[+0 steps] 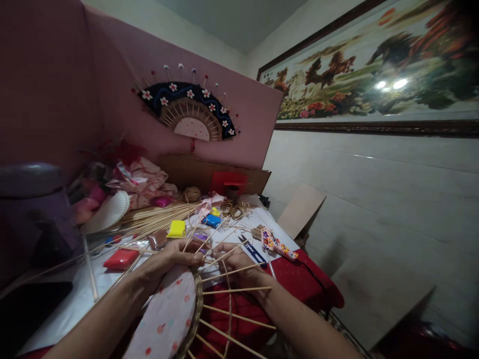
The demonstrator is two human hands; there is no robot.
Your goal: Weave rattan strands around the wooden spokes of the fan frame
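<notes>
My left hand is closed on a half-made fan, thumb and fingers pinching its upper edge near the sticks. The fan has a pale, flower-printed half-round base with a braided twine rim, and thin wooden sticks spread out from it to the right. A strand of twine crosses the lower sticks in a loose curve. Behind the upper sticks, my right hand has its fingers bent together near where the strand goes up. What lies between those fingertips is partly hidden by the sticks.
Navy-handled thread snips and a flower-patterned glue gun lie right of my hands. Yellow, red and blue packets are beyond and left. Loose sticks spread behind. A finished dark fan hangs on the pink panel.
</notes>
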